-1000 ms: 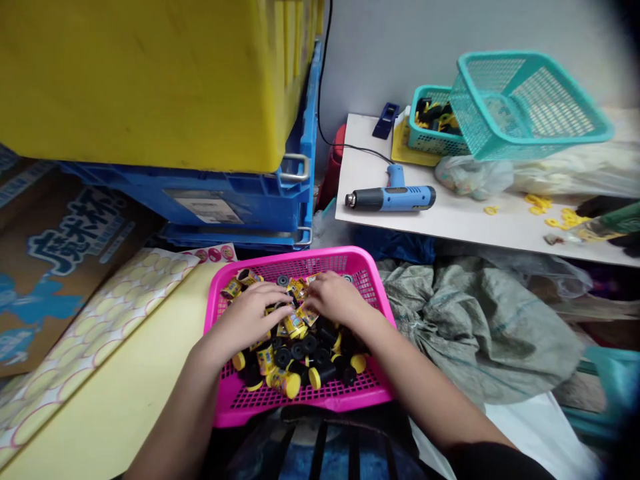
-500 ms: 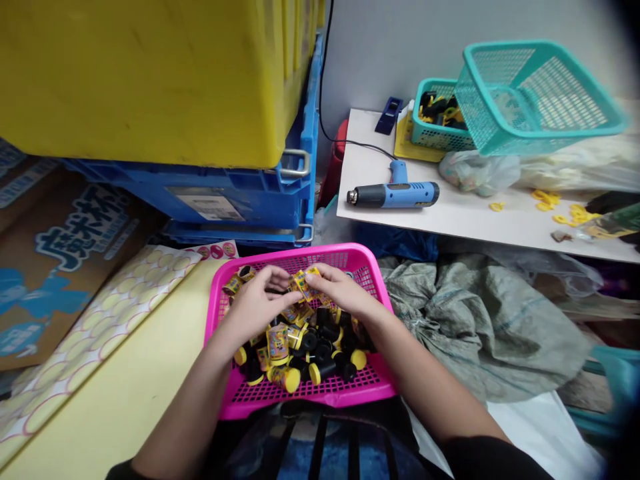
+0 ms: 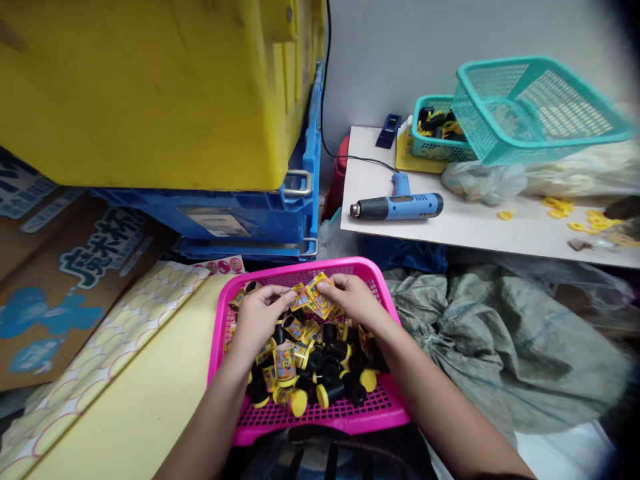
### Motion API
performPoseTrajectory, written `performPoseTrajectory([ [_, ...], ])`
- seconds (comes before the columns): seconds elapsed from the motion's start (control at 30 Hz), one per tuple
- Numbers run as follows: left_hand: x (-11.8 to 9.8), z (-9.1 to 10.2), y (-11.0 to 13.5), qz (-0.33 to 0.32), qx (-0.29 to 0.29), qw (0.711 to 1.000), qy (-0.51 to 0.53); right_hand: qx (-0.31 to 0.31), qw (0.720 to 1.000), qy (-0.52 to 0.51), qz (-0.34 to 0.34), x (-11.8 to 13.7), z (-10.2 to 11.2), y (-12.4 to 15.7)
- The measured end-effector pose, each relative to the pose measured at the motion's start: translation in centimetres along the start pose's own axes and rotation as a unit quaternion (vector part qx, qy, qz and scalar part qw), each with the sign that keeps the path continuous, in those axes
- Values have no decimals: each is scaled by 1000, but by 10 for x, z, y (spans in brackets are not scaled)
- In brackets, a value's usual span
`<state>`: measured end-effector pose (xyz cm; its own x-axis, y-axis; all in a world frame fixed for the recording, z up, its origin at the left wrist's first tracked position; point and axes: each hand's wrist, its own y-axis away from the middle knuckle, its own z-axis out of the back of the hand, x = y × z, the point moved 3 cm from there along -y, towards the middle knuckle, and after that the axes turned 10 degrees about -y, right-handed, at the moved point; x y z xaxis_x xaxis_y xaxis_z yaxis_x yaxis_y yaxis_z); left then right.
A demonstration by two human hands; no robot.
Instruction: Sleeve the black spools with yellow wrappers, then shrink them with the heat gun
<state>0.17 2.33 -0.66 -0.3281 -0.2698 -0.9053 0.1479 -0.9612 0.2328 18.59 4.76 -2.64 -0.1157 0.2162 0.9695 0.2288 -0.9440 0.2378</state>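
Note:
A pink mesh basket [image 3: 380, 403] rests on my lap, filled with several small black and yellow capped tubes [image 3: 320, 363], some with printed labels. Over the far half of the basket, my left hand [image 3: 257, 317] and my right hand [image 3: 350, 297] pinch a strip of yellow and orange printed labels [image 3: 315, 300] between them. The left fingers grip its left end and the right fingers its right end. Both hands sit just above the pile.
A yellow crate [image 3: 150, 93] sits on a blue crate [image 3: 250, 213] ahead left. A white table [image 3: 460, 220] at right bears a blue heat gun [image 3: 397, 205] and two teal baskets [image 3: 525, 110]. Grey sacking [image 3: 500, 333] lies right, cardboard [image 3: 65, 267] and sticker sheets [image 3: 100, 353] left.
Both hands have risen out of the pile and drawn a strip of labels up between them. The view has tilted slightly, so the basket sits lower in the picture.

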Motion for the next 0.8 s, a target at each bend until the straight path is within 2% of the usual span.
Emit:
performPoseTrajectory([
  [0.07,-1,-2,-1,-19,13,1000,3,16,1000,-5,7,1,1,-1],
  [0.13,-3,-4,-3,-30,22,999,1,6,999,41,4,2,2,-1],
  [0.23,-6,-5,-3,-22,1,1000,18,-84,975,203,24,5,7,-1],
  [0.3,-9,-6,-1,-15,-4,999,45,-109,958,257,70,10,7,0],
  [0.37,-13,-8,1,-14,11,998,55,-52,970,216,103,14,3,1],
  [0.43,-15,-10,2,-19,16,998,61,12,982,159,97,17,0,3],
  [0.5,-15,-9,1,-19,-1,997,80,33,979,190,71,20,0,5],
  [0.57,-13,-5,-1,-16,-30,995,91,56,947,315,20,19,-2,8],
  [0.63,-10,-1,-2,-12,-42,995,88,88,890,443,-58,13,-7,13],
  [0.7,-7,2,-3,-12,-43,995,87,91,841,519,-122,7,-15,18],
  [0.8,-2,3,-2,-13,-58,994,95,82,809,564,-141,2,-33,25],
])
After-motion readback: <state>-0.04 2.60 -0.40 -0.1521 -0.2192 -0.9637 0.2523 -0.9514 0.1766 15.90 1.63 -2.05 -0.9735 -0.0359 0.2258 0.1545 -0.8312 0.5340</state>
